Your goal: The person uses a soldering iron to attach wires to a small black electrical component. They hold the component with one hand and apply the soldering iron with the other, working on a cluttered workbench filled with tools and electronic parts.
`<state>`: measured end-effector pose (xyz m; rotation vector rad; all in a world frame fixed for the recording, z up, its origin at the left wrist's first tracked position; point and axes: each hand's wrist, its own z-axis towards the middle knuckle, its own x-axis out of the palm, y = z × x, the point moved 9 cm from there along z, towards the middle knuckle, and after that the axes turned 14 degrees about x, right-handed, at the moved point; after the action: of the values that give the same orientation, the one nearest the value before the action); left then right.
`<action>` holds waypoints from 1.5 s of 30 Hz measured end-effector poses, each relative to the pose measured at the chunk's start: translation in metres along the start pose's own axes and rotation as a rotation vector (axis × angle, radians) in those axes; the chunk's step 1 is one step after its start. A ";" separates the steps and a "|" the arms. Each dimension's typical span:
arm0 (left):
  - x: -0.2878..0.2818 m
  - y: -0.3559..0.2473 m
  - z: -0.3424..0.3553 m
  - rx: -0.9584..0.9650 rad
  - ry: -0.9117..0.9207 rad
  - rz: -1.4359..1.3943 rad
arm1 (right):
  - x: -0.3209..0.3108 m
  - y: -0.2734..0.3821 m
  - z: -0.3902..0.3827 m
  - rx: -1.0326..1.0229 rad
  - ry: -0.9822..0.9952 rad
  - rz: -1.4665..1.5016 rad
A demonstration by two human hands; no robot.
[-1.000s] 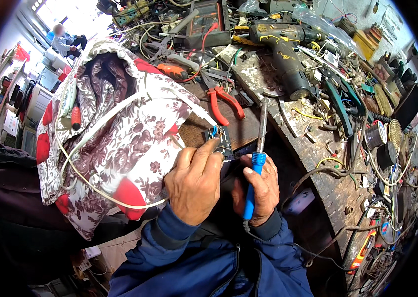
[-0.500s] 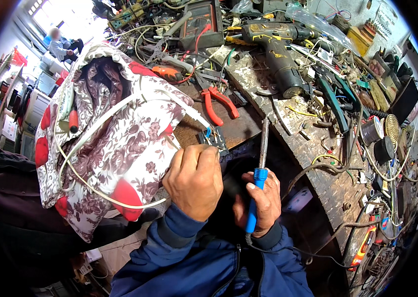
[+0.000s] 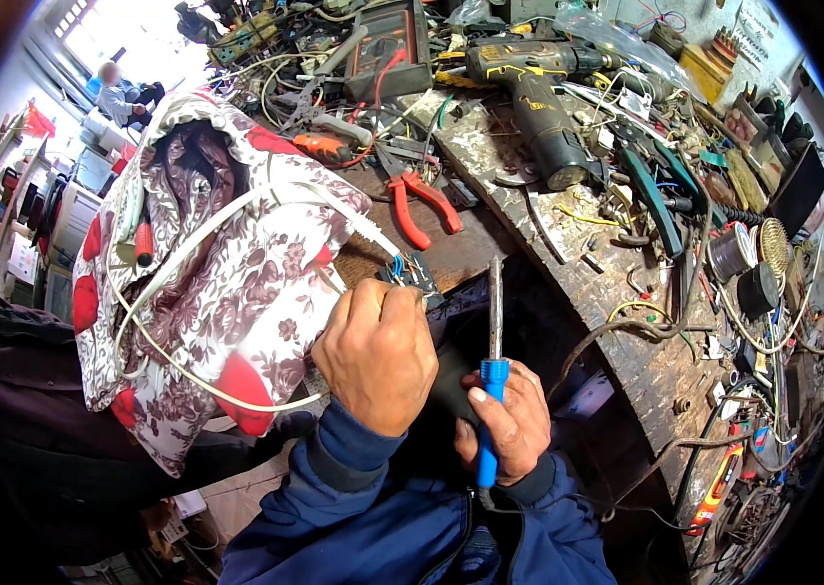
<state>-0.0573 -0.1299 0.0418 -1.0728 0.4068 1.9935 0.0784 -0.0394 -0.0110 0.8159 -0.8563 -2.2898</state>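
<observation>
Left grip: my left hand (image 3: pixel 378 356) is curled shut, its fingertips pinching a small dark connector block (image 3: pixel 412 276) with blue and white wires at its top.
Right grip: my right hand (image 3: pixel 510 424) is closed around the blue handle of a soldering iron (image 3: pixel 492 385); the metal shaft points up and away from me, its tip near the block but apart from it.
Connector block: held at the near edge of the worktop (image 3: pixel 568 263), just above my left knuckles.
White cable: a white cable (image 3: pixel 188 244) runs from the block over the floral cloth cover (image 3: pixel 227 292) at my left and loops down its front.
Red pliers: red-handled pliers (image 3: pixel 422 200) lie on the dark wood just beyond the block, handles spread.
Drill: a black and yellow cordless drill (image 3: pixel 539 97) lies further back on the worktop, among loose wires and tools.
Solder spool: a spool of solder wire (image 3: pixel 729 255) stands to the right, well apart from my hands.
Sleeves: blue jacket sleeves cover both of my forearms.
</observation>
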 end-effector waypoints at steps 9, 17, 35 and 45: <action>0.000 0.003 0.002 -0.061 0.039 -0.035 | -0.019 0.001 -0.010 0.141 0.042 0.059; -0.001 0.001 -0.008 0.001 0.013 -0.126 | -0.008 -0.008 0.009 0.100 -0.064 0.004; -0.024 0.006 -0.032 0.195 0.043 -0.290 | 0.056 -0.006 0.090 -0.152 0.262 0.014; -0.050 0.011 -0.027 0.113 -0.071 -0.151 | 0.049 -0.002 0.106 0.027 -0.149 -0.046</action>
<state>-0.0356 -0.1781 0.0647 -0.9322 0.3850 1.8472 -0.0280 -0.0314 0.0354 0.6895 -0.9450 -2.4087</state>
